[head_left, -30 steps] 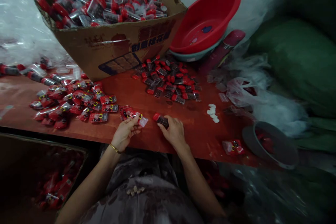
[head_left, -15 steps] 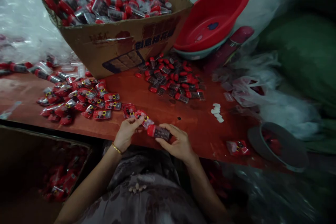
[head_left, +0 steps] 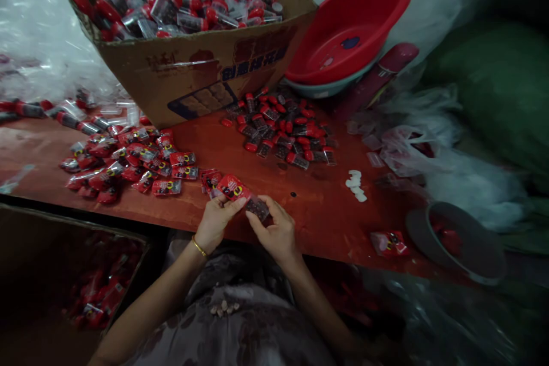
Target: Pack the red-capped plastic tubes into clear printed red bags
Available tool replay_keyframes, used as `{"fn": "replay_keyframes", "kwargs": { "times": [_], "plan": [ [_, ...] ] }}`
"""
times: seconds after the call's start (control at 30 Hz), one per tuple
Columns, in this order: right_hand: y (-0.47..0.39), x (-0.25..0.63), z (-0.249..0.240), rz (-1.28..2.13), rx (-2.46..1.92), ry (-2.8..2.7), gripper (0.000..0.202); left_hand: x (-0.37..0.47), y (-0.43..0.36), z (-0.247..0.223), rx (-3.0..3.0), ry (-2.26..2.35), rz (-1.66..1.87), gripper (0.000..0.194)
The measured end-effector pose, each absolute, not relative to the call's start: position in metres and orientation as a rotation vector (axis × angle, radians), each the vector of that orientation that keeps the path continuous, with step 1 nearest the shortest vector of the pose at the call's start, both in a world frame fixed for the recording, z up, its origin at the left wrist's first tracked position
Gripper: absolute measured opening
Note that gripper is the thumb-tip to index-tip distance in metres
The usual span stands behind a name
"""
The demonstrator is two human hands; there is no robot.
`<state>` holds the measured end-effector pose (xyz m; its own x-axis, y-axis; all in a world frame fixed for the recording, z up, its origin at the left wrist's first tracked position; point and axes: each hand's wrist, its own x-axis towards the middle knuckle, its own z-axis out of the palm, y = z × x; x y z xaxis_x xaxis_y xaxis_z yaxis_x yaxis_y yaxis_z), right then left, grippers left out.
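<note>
My left hand [head_left: 217,220] pinches a red printed packet [head_left: 234,187] at the table's front edge. My right hand [head_left: 274,229] is closed on the dark, clear-walled end of a small bottle [head_left: 257,209]; its other end is covered by the packet. Just left of the packet lie a few more red packets [head_left: 210,180]. Farther left is a pile of filled red packets [head_left: 128,163]. Beyond my hands sits a heap of small red-capped bottles [head_left: 283,128].
A cardboard box [head_left: 193,74] of red-capped bottles stands behind. Red basin [head_left: 351,28], magenta flask [head_left: 386,68], white pieces [head_left: 355,186], a packet [head_left: 389,243] and a grey bowl [head_left: 454,243] are to the right. An open box [head_left: 141,251] holding packets is lower left.
The bottle's red cap has gone into the packet, leaving its dark end showing. My right hand has moved left, and my left hand has shifted slightly right.
</note>
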<state>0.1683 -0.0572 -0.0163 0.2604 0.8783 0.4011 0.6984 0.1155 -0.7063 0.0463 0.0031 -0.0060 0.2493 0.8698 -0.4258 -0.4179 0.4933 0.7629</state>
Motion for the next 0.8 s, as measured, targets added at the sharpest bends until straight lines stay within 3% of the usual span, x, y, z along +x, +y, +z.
{"fn": "replay_keyframes", "kwargs": {
  "times": [0.17,0.5,0.8],
  "plan": [
    [-0.054,0.158,-0.020,0.208,-1.606,-1.490,0.024,0.049,0.001,-0.004,0.459,0.936,0.937,0.037],
    [-0.049,0.142,-0.019,0.602,-1.505,-1.185,0.022,0.052,-0.001,-0.006,0.735,0.809,0.943,0.028],
    [-0.047,0.152,-0.011,0.788,-1.510,-1.247,0.021,0.046,0.002,-0.010,0.805,0.853,0.970,0.027]
  ]
}}
